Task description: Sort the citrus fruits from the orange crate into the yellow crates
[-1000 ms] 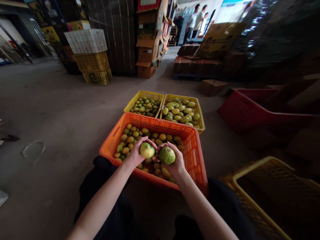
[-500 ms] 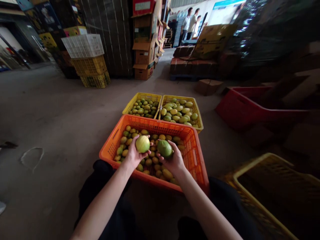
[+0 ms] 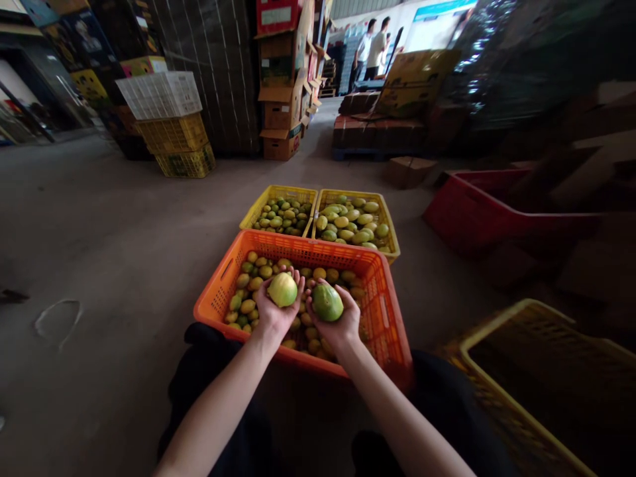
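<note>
Palm up, my left hand (image 3: 275, 320) cradles a pale yellow-green papaya (image 3: 283, 289), its fingers curled around the sides. My right hand (image 3: 348, 326) holds a darker green papaya (image 3: 328, 303) with a yellowish patch. Both hands are over an orange crate (image 3: 397, 331), side by side and a little apart. Many smaller-looking yellow and green papayas (image 3: 248, 306) lie in that crate, partly hidden by my hands. Against its far side stand a left yellow crate (image 3: 252, 213) of mostly green fruit and a right yellow crate (image 3: 391, 225) of larger, paler fruit.
A yellow crate (image 3: 470, 351) stands at my right, with a red bin (image 3: 460, 199) beyond it. Stacked white and yellow crates (image 3: 171, 132) are at the back left. Cardboard boxes (image 3: 281, 116) rise behind, and people (image 3: 375, 50) stand in the far background.
Both hands have turned more palm up, tilting the two papayas so other sides show. The camera view has shifted slightly. Both papayas are still held.
</note>
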### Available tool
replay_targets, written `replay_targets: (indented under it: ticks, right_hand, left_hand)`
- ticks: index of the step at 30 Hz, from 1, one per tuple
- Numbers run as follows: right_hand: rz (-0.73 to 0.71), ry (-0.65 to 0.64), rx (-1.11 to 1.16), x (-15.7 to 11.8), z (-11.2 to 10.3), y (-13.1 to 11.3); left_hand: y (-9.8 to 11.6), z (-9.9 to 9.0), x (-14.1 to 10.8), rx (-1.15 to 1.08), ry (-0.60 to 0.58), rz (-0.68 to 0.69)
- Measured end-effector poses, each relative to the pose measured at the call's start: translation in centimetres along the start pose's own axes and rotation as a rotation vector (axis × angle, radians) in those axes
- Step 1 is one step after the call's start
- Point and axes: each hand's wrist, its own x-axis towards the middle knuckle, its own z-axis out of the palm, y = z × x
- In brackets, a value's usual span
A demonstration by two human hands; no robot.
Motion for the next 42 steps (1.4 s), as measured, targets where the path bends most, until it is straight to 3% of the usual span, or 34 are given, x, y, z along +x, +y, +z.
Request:
replay_targets:
  ticks: [9,17,28,36,42]
  right_hand:
    - [-0.075,0.037,0.079,-0.6,0.4,-0.8]
    - [-0.183,-0.039,0.093,-0.9,1.1,-2.1]
    - [-0.263,-0.051,0.097,-0.5,0.7,-3.3]
    - [-0.237,-0.033,0.153,-0.7,1.0,-3.4]
    - [-0.299,0.025,0.150,-1.4,1.4,-5.4]
  left_hand:
    - [-1.6,0.4,1.4,-0.016,-0.029,0.011]
    - [-2.4,0.7,1.5,0.065,-0.080,-0.057]
    - [-3.6,1.3,1.6,0.140,-0.130,-0.027]
    - [-3.7,1.7,1.7,0.042,-0.082,-0.094]
    - [-3.0,0.8,1.5,-0.001,-0.010,-0.217]
